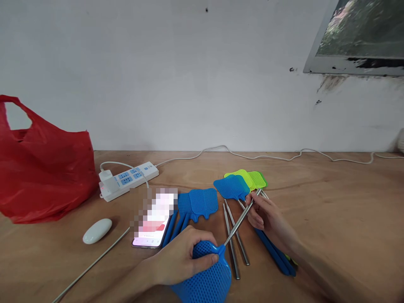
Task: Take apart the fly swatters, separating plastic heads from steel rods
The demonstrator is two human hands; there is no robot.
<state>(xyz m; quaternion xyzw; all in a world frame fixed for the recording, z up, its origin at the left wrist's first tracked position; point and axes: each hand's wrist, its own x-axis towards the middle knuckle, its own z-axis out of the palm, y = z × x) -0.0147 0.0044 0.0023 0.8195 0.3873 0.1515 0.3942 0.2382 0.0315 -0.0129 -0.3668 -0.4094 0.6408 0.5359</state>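
My left hand (186, 260) is closed on the blue mesh head of a fly swatter (210, 283), thumb on top near the neck. From that neck a silver metal rod (240, 219) slants up and away. My right hand (263, 212) pinches the rod near its far end. Two loose metal rods (232, 248) lie on the table between my hands. Beyond my left hand lie several blue swatters (204, 203), their handles partly hidden. Another blue swatter head (231, 187) and yellow-green ones (258, 180) overlap beyond my right hand. Blue handles (276, 254) stick out beneath my right forearm.
A phone (154, 219), partly blurred out, lies left of the blue swatters. Farther left are a white mouse (97, 231), a power strip (132, 180) with a plug in it, and a red plastic bag (47, 168). A white cable (261, 157) runs along the wall.
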